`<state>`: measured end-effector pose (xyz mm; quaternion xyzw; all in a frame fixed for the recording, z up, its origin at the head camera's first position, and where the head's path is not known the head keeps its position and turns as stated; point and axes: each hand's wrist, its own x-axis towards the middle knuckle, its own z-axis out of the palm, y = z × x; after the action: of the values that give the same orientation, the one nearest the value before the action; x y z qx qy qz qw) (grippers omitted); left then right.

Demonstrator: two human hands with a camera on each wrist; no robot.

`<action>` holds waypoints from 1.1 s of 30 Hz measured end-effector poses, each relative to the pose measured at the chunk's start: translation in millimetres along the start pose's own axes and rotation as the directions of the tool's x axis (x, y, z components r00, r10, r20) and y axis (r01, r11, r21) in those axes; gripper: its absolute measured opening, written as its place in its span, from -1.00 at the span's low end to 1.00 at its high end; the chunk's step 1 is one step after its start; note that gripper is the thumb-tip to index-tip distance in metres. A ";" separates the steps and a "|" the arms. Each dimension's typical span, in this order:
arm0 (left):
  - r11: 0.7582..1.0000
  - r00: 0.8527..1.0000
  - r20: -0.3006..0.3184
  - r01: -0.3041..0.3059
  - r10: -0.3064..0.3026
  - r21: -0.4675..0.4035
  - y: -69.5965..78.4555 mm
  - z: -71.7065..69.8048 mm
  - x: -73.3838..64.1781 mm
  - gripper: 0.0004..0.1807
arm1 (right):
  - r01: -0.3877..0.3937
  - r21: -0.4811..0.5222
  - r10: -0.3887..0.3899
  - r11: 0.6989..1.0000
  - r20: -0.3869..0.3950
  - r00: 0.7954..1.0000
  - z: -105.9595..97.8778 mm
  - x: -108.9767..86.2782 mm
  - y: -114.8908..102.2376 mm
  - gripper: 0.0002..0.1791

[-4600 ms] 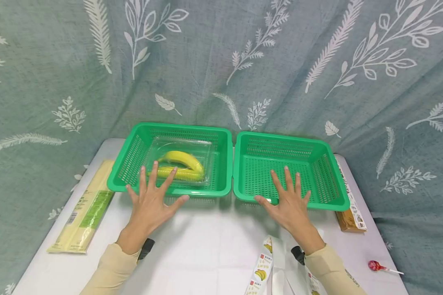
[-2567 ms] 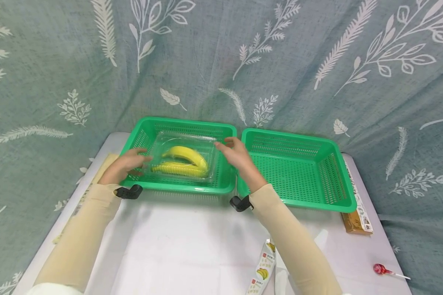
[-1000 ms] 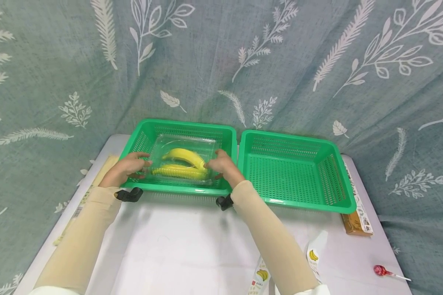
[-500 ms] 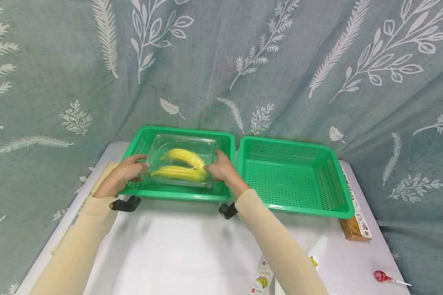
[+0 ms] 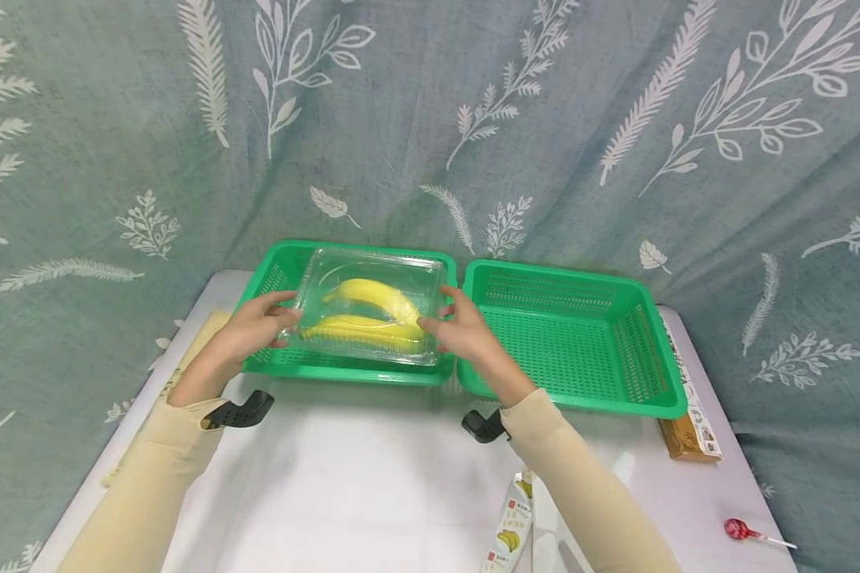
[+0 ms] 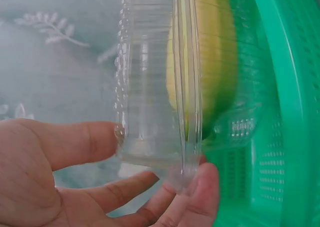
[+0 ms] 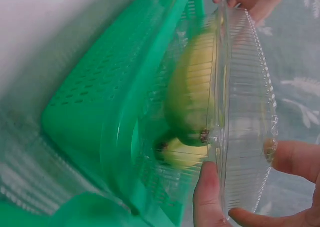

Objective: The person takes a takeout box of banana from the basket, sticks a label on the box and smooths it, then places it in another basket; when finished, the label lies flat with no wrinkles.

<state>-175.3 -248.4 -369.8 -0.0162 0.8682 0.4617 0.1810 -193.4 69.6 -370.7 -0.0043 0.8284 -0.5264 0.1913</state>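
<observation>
A clear plastic clamshell container [image 5: 372, 261] holding yellow bananas [image 5: 379, 293] is raised over the left green basket [image 5: 344, 376]. My left hand [image 5: 247, 330] grips its left end. In the left wrist view, the thumb [image 6: 82, 143] is on one face of the container and fingers reach round its rim. My right hand [image 5: 472, 328] grips the opposite end, with thumb and fingers on either side of the container [image 7: 247, 162] in the right wrist view. The lid looks closed. Part of the left basket's floor is hidden behind the container.
A second green basket [image 5: 551, 358] stands close on the right, with nothing seen inside. A pale yellow packet [image 5: 211, 322] lies at left, partly behind the left arm. At right are a brown and white box [image 5: 690, 438] and a red lollipop [image 5: 736, 528]. Banana-printed strips [image 5: 508, 525] lie in front.
From above the baskets, both hands have reached into the left one and taken hold of the container's ends. Over the last second they have lifted it and shifted it slightly right.
</observation>
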 end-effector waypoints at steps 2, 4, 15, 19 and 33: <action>1.000 1.000 -0.001 -0.014 0.014 0.001 4.0 2.4 -4.5 -0.25 | 0.002 0.007 -0.002 1.000 0.000 1.000 -5.4 -7.5 0.8 -0.15; 1.000 1.000 -0.003 -0.027 0.027 0.001 6.7 4.8 -9.2 -0.24 | 0.012 0.011 -0.012 1.000 0.001 1.000 -10.2 -15.8 2.3 -0.15; 0.995 0.997 0.010 -0.079 0.080 -0.062 17.5 17.2 -40.8 -0.19 | 0.070 0.057 -0.072 0.996 0.021 0.997 -28.4 -57.8 14.2 -0.13; 0.990 0.994 0.027 -0.102 0.105 -0.097 17.6 22.3 -47.1 -0.21 | 0.095 0.056 -0.096 0.994 0.026 0.995 -32.6 -69.7 20.3 -0.14; 0.989 0.992 0.081 -0.082 0.092 -0.125 8.4 47.6 -68.3 -0.27 | 0.106 0.056 -0.107 0.993 0.005 0.994 -32.2 -124.8 53.2 -0.18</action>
<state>-98.9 -214.6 -364.9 0.0309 0.8297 0.5214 0.1967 -77.8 147.3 -366.3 -0.0453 0.8114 -0.5585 0.1663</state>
